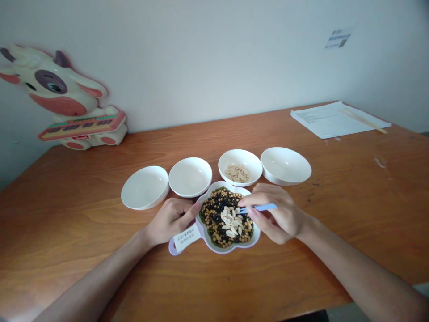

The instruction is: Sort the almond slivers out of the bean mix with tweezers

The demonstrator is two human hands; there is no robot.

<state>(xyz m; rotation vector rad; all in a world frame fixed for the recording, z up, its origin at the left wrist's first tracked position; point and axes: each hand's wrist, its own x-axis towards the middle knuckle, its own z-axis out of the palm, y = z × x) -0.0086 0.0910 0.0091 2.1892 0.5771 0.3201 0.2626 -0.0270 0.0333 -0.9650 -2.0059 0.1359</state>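
Blue plastic tweezers [259, 207] clenched in right hand [279, 215] over peanut halves [230, 222]; left hand [169, 220] gripping scalloped dish rim [219, 244].

Forearms [375, 277] cut off, paper sheet [330, 118] blurred, unreadable

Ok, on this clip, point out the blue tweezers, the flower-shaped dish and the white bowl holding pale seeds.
Blue tweezers [263, 207]: head view, on the shaft.
Flower-shaped dish [228, 184]: head view, on the top rim.
White bowl [240, 156]: head view, on the inner wall.
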